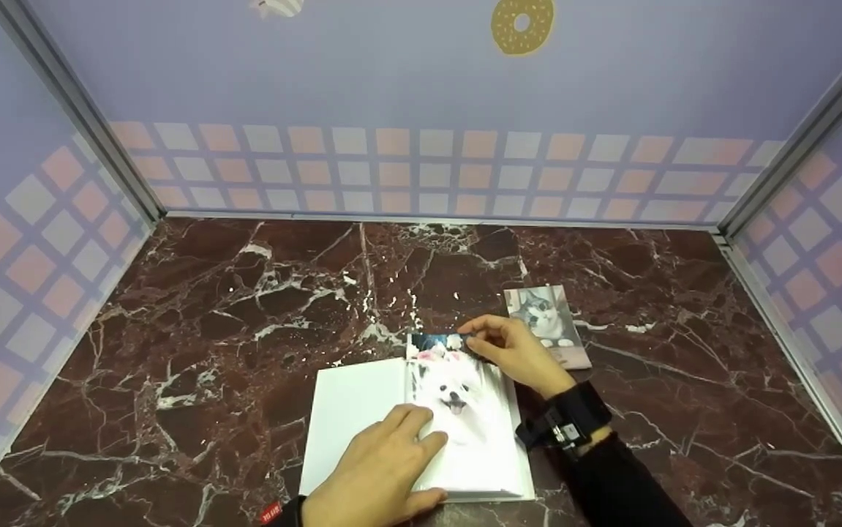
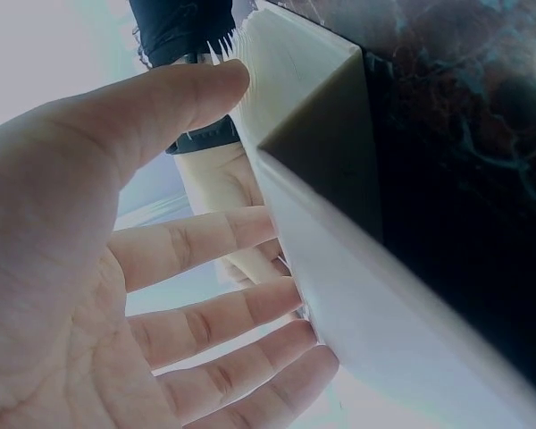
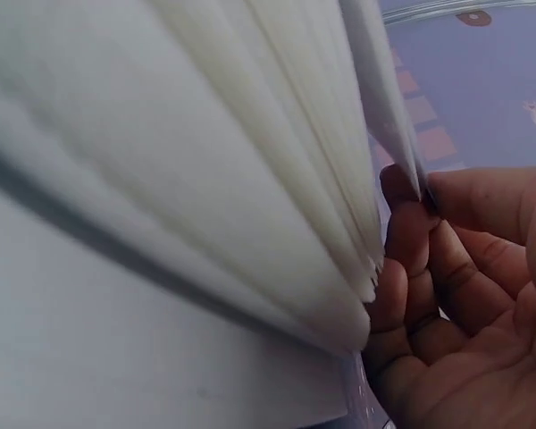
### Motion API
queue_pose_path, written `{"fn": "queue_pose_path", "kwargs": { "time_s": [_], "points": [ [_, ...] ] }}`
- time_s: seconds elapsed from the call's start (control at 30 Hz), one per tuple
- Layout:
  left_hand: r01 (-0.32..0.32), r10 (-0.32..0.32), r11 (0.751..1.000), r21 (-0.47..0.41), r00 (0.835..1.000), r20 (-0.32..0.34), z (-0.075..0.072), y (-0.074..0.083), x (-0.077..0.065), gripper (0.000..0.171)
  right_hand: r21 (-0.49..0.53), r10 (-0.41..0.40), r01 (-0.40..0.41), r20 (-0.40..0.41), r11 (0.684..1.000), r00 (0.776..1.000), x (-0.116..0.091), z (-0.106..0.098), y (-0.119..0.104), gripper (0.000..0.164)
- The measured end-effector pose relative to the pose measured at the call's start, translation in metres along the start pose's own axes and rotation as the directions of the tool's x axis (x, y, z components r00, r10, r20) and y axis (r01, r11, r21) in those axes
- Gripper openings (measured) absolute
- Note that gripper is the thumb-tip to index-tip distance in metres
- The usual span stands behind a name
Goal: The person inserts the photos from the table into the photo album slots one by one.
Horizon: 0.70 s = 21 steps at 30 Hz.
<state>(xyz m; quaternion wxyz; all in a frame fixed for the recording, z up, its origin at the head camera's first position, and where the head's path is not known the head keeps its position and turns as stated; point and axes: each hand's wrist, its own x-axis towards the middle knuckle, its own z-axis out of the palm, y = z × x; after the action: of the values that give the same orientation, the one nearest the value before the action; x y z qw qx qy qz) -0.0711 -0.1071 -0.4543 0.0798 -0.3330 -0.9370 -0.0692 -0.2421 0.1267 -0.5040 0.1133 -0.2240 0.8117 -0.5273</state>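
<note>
A white photo album (image 1: 351, 417) lies spread out on the table. On its right side is a photo (image 1: 453, 421) of a white dog with pink flowers on its head, its top edge standing a little past the page. At that photo's upper right corner, my right hand (image 1: 519, 355) pinches it between thumb and forefinger. The right wrist view shows the pinched sheet (image 3: 389, 98) beside the album's thick pages (image 3: 277, 152). My left hand (image 1: 384, 465) rests across the album near the fold, fingers extended, fingertips on the page in the left wrist view.
A cat photo (image 1: 541, 322) lies on the table just beyond my right hand. White specks are scattered over the dark red marbled tabletop (image 1: 201, 351). Purple walls (image 1: 391, 80) with pink and white squares enclose the back and both sides.
</note>
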Motion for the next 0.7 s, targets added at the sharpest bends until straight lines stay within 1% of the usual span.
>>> {"fn": "queue_pose_path", "kwargs": {
  "time_s": [0.13,0.3,0.53,0.6,0.7],
  "points": [
    [-0.003,0.003,1.000,-0.002,1.000,-0.011,0.000,0.000,0.000,0.053,0.016,-0.002,0.002,0.007,1.000,1.000,0.000,0.000,-0.001,0.019],
    [-0.007,0.007,1.000,0.010,1.000,-0.025,0.000,0.000,-0.001,0.054,0.044,0.000,-0.002,0.043,0.999,0.999,-0.001,0.000,-0.002,0.020],
    [-0.006,0.006,1.000,0.006,1.000,-0.028,0.000,0.000,0.000,0.054,0.015,0.027,-0.028,0.053,0.999,0.998,-0.001,0.003,-0.003,0.021],
    [-0.004,0.004,1.000,0.005,1.000,-0.025,0.000,0.000,0.000,0.054,0.003,0.033,-0.033,0.051,0.999,0.998,-0.002,0.003,-0.005,0.020],
    [0.000,0.000,1.000,0.001,1.000,-0.020,-0.001,0.000,0.000,0.052,0.002,0.033,-0.033,0.055,0.999,0.998,-0.005,0.003,-0.017,0.018]
  ]
}}
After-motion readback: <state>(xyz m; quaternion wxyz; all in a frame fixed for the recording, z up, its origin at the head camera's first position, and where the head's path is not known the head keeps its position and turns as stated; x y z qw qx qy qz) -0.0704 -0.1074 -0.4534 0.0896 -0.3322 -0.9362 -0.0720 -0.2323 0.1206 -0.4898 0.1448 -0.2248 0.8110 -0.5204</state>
